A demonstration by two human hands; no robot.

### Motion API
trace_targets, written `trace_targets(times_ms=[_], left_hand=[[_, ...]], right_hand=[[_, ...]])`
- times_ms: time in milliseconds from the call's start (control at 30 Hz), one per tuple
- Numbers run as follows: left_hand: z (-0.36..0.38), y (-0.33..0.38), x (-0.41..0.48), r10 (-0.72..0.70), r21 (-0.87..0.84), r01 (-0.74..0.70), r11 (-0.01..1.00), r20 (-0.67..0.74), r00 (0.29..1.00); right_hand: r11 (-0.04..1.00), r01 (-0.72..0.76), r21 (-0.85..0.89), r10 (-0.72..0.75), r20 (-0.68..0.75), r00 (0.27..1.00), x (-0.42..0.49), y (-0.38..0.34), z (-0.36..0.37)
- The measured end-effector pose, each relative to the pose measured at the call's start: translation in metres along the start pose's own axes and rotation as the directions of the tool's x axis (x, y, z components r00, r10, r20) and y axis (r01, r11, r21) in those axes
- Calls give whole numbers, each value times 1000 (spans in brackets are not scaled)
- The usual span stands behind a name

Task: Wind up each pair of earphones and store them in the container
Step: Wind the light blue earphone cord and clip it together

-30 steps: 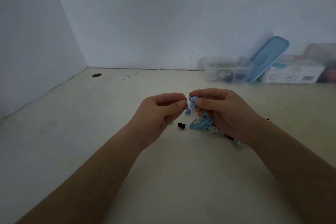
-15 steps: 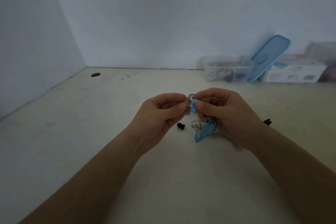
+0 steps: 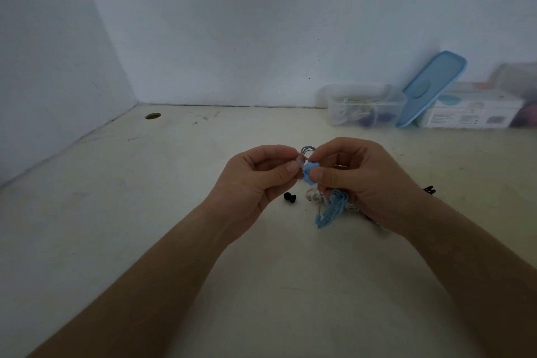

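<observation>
Hands raised, facing | left hand (image 3: 255, 180) fingers pinched | right hand (image 3: 363, 177) fingers clamp blue earphones (image 3: 310, 173)

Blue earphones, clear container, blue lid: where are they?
blue earphones (image 3: 332, 208): head view, on the wound cable bundle.
clear container (image 3: 363, 109): head view, on its front wall.
blue lid (image 3: 430, 87): head view, on its flat face.

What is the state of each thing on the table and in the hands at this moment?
Blue earphones: wound in a bundle, held above the table.
Left hand: fingers pinched on a small clear piece.
Right hand: fingers shut on the blue earphones.
Clear container: open, earphones inside.
Blue lid: off, leaning on the white box.
Black ear tip: loose on the table.
</observation>
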State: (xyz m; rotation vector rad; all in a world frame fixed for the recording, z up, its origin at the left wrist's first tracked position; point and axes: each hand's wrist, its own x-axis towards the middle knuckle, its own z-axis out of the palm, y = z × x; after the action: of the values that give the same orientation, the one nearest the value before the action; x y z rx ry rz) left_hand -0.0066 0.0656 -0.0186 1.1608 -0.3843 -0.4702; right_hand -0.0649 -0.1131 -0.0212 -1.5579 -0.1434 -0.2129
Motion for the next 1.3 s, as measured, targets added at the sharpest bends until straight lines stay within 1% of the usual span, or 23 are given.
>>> trace_targets(times_ms=[367,633,867,1067,1300], left_hand=[[-1,0,-1,22,33,-23,999,40,999],[-2,-2,-3,62,171,-70,983,51,997],[-2,-2,-2,104,249,-106,963,22,994],[-4,-1,-3,138,355,-128,926,-3,990],[-3,-1,-4,109,288,-98,952,-20,994]], right_hand=[[1000,27,-2,-27,-24,999,0,-1,1],[1000,-2,-18,2,-26,1000,0,0,-1],[998,-42,-37,41,-38,998,0,0,-1],[998,-61,-27,60,-45,997,-1,-1,0],[997,-83,2,83,-46,995,-1,-1,-1]])
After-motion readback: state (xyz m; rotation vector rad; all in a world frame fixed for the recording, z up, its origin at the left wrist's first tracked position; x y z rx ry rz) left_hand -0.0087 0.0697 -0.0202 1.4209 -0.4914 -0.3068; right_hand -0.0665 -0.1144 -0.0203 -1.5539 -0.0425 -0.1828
